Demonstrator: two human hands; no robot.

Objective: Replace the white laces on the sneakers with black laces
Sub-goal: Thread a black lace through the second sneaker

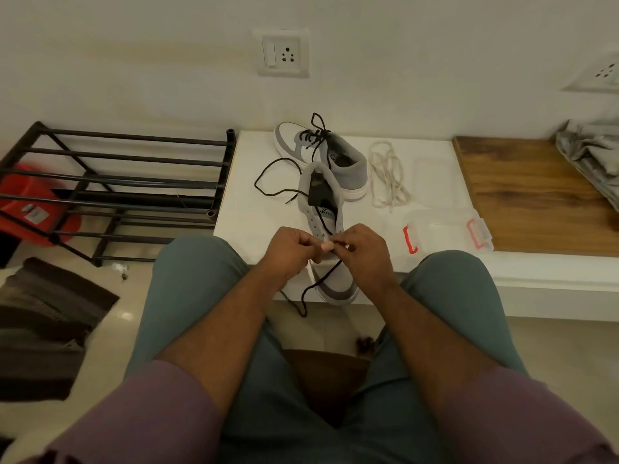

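Both hands, left hand (pixel 290 250) and right hand (pixel 363 249), are pinching the black lace (pixel 321 283) over the near sneaker (pixel 330 229), apparently at an eyelet; its toe is pointing toward the person, overhanging the table (pixel 254 182) edge. Beyond are lying the laced sneaker (pixel 338 159), white laces (pixel 387 175), a clear box (pixel 445 234).

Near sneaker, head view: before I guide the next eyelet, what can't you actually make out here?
- Near sneaker: its lower eyelets are hidden behind the left hand and right hand.
- Black lace: its grip point is covered by the fingers; which eyelet it enters is unclear.
- Far sneaker: the lacing is too small to count the rows.
- Clear box: contents can't be told.
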